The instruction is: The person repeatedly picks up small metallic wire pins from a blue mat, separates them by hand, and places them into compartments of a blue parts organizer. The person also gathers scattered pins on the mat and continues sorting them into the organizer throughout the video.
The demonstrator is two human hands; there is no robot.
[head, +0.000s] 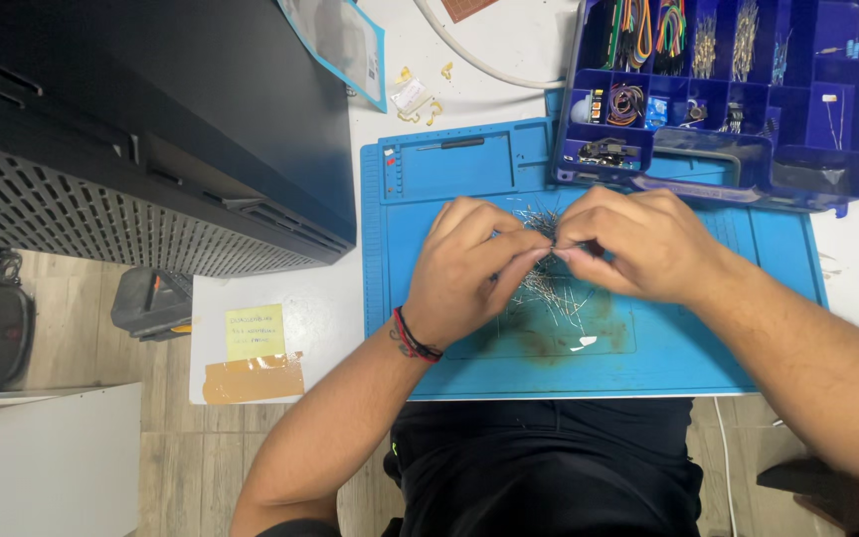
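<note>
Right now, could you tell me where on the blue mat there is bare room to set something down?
The blue mat is bare along its near right side, between the right hand and the table edge, and at its near left corner beside the left hand. It is crowded in the middle, where thin wire leads lie under both hands, and at the far right, where the compartment box overlaps it.

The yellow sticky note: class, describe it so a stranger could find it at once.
Start at the blue work mat on the white table. Left of it, near the table's front corner, lies the yellow sticky note. Unlike the brown tape strip just below, it is square, pale yellow and handwritten.
</note>
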